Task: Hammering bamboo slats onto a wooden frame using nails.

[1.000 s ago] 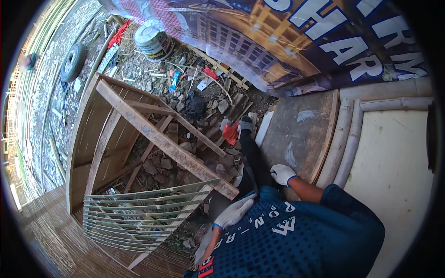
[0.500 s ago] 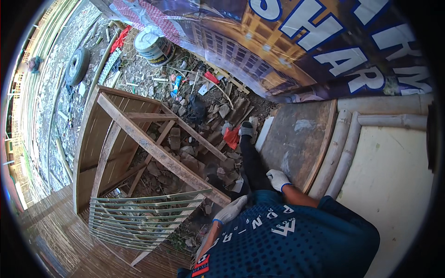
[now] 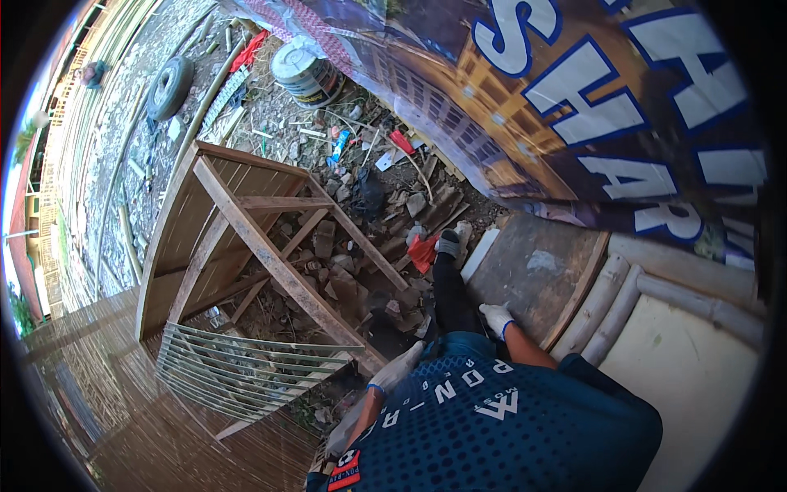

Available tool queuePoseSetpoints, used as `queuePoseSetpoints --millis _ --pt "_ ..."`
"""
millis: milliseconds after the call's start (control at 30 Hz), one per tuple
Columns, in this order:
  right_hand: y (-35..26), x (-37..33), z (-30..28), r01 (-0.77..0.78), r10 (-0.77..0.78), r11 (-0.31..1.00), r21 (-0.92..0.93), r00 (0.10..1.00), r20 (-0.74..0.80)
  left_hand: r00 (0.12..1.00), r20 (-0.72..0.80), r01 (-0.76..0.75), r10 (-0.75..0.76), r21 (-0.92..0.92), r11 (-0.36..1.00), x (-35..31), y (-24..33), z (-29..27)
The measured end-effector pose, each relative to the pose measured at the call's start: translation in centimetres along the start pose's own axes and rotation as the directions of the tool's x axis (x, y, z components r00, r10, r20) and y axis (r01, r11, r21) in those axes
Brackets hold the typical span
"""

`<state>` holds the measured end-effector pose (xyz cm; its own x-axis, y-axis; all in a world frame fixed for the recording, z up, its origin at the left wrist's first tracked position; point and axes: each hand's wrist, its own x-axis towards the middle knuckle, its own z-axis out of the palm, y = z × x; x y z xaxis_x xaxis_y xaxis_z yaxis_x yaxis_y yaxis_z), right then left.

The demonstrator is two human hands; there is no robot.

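Observation:
My left hand (image 3: 398,371), in a white knit glove with a blue cuff, lies at my left thigh beside the lower end of a wooden beam (image 3: 287,277). Its fingers are stretched out, with nothing visible in them. My right hand (image 3: 497,320), gloved the same way, is by my right thigh, close to a worn brown board (image 3: 537,261). Its fingers are loosely bent, no object shows in it, and its underside is hidden. The beam belongs to a tilted wooden frame (image 3: 182,246) with plank sides and a rack of thin slats (image 3: 254,369).
Broken bricks and rubble (image 3: 340,283) cover the ground around my dark-clad leg (image 3: 451,291). A printed banner (image 3: 566,107) hangs at upper right above bamboo poles (image 3: 592,307). Farther off are a white bucket (image 3: 305,78), a tyre (image 3: 170,88) and a red scrap (image 3: 423,252).
The view has turned slightly, so the frame, bucket and banner sit farther right or lower. Both hands stay beside my thighs; the right one has shifted slightly.

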<state>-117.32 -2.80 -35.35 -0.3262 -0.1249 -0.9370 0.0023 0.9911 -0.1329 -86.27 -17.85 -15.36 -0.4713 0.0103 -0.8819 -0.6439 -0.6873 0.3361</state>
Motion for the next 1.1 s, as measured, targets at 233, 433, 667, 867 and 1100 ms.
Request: queuePoseSetpoints --millis 233,433,667,867,1100 --pt "-4.3 1.6 -4.1 0.107 -0.111 0.978 0.179 0.994 0.016 0.980 -0.186 -0.044 0.076 0.167 0.985 3.1 2.7 0.4" --pt "-10.5 2.6 -8.9 0.131 -0.136 0.990 0.059 0.986 0.098 0.928 -0.350 -0.067 0.126 0.175 0.982 3.6 9.3 -0.6" --pt "-14.9 2.3 -13.2 0.172 -0.180 0.963 0.206 0.984 0.017 0.692 -0.706 -0.303 0.151 -0.094 0.949 4.5 13.4 -7.0" --pt "-14.1 7.1 -14.6 0.524 -0.524 0.638 -0.564 0.832 0.180 0.648 -0.760 -0.261 0.058 -0.150 0.954 6.1 14.5 -12.5" --pt "-6.9 21.7 -26.3 0.575 -0.646 0.215 -0.789 0.690 0.327 0.669 -0.743 -0.106 0.020 -0.069 0.992 17.0 15.1 -23.1"
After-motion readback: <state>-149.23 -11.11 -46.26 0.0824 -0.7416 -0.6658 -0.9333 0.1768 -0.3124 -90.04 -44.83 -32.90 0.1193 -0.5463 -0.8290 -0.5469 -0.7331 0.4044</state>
